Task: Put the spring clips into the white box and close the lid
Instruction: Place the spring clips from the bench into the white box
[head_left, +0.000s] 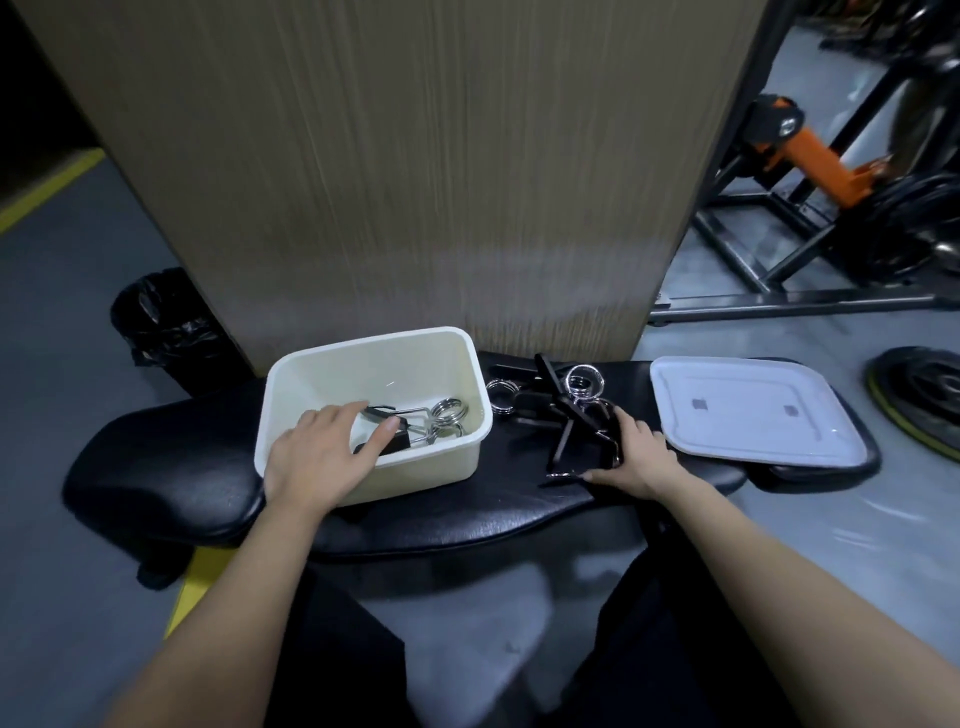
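Note:
The white box (311, 379) stands open on a black padded bench (171, 478). Two spring clips (441, 415) with chrome coils and black handles lie inside it. My left hand (317, 457) rests over the box's front rim, fingers spread, thumb touching a black handle in the box. Several more spring clips (566, 405) lie in a heap on the bench just right of the box. My right hand (634, 452) is closed on a black-handled clip (576, 467) at the heap's near edge. The white lid (748, 410) lies flat at the bench's right end.
A tall wooden panel (415, 156) rises right behind the bench. A black bin with a bag (161, 322) stands on the floor at the left. Gym machine frames (810, 208) and a weight plate (919, 395) are at the right. My legs are under the bench's near edge.

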